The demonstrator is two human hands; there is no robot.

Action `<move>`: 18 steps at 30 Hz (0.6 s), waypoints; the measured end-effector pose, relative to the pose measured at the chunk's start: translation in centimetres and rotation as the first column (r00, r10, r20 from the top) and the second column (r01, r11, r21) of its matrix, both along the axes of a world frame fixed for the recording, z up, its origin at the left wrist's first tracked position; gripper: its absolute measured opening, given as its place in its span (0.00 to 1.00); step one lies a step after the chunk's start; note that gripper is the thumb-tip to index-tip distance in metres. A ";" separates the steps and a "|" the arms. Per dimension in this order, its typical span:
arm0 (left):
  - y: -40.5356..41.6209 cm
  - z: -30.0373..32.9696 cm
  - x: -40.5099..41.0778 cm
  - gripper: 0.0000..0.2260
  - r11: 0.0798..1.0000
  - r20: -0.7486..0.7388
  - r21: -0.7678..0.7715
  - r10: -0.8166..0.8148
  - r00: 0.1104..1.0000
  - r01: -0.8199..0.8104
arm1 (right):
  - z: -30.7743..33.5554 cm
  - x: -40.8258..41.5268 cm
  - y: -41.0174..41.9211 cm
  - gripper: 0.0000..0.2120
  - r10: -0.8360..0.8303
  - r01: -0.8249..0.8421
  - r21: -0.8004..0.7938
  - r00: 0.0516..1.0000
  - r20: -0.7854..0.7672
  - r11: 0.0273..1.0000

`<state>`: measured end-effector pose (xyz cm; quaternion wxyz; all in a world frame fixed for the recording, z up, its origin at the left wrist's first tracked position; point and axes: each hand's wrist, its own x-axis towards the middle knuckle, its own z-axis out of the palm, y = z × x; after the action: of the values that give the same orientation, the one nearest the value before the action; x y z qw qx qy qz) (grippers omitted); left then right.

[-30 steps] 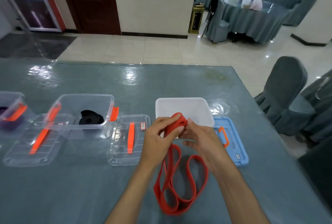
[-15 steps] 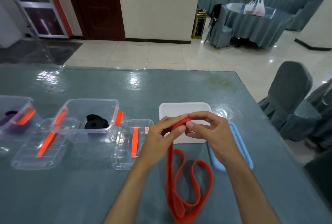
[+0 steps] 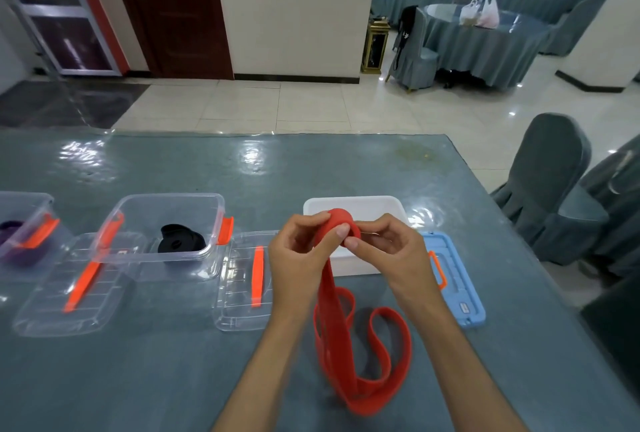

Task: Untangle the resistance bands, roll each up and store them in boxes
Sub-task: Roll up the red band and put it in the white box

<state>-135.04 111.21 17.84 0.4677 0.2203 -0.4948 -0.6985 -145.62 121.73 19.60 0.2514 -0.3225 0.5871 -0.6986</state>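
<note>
Both hands pinch the rolled end of a flat red rubber resistance band (image 3: 341, 334) above the grey-blue cloth-covered surface (image 3: 346, 168): the left hand (image 3: 298, 251) with thumb across the roll, the right hand (image 3: 388, 248) with fingers curled behind it. The band's loose loops trail toward the near edge. Just behind sits an open white plastic box (image 3: 388, 206); further left, a clear plastic box (image 3: 166, 210) holds a coiled black band (image 3: 181, 241).
</note>
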 end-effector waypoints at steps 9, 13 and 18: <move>0.0 -0.8 0.5 0.14 0.979 0.137 -0.182 -0.063 0.989 0.087 | 0.4 0.7 0.0 0.12 0.010 -0.005 -0.031 0.987 0.163 1.000; -0.4 -0.6 0.7 0.15 0.939 0.242 -0.320 -0.051 0.969 0.129 | 1.1 0.4 0.3 0.16 -0.022 0.017 0.063 0.997 0.073 0.998; -0.4 0.1 0.9 0.21 0.968 0.119 -0.140 -0.194 0.974 0.210 | 1.5 -0.3 0.7 0.14 -0.064 0.064 0.009 0.995 0.073 0.998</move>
<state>-134.16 110.79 17.90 0.3828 0.1689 -0.5901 -0.6904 -145.95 122.43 21.13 0.2510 -0.2770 0.5898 -0.7158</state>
